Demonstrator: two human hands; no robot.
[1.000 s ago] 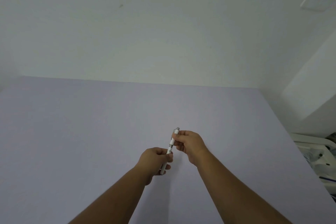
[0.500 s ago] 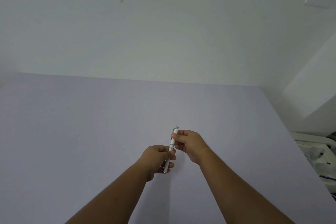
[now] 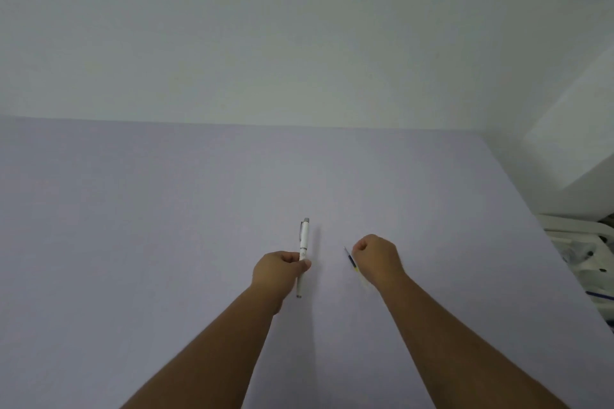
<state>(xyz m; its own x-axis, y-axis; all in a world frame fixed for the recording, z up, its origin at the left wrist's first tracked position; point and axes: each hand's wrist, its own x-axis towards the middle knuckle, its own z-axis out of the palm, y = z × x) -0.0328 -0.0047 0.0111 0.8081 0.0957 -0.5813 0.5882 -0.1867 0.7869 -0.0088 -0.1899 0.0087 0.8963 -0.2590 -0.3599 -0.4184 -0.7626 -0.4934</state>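
Count: 2 hands, 1 pen, 1 refill. Nothing else is being handled.

Left hand [image 3: 279, 271]: fingers and thumb curled round the white pen [image 3: 304, 242], gripping the lower half of the barrel. The pen runs nearly straight up the frame. The grey button end points away from the person, with the clip just beside it on the left side. The lower end sticks out below the fist. A faint shadow falls on the counter [image 3: 133, 226] just right of the pen. Can't tell if the pen touches the surface.

Right hand [image 3: 377, 257]: a closed fist seen from the back, clamped on the thin refill [image 3: 350, 260]. The refill is tilted, with its fine tip pointing up and left, away from the person. Below the tip comes a dark blue stretch, then a yellowish bit, then a pale tail along the left edge of the fist. The gripping fingers are hidden behind the hand, so the exact pinch can't be read.

The hands are apart with bare counter between them, left slightly lower in frame than right. Pen and refill are separate and not touching. Both forearms come in from the bottom edge.

Surroundings: pale lavender counter top, plain white wall [image 3: 265, 43] behind it. Off the counter's right edge there's a white plastic frame [image 3: 578, 229] with a blue cable [image 3: 598, 295] below it, cut off by the picture border. Too little shows to name it.
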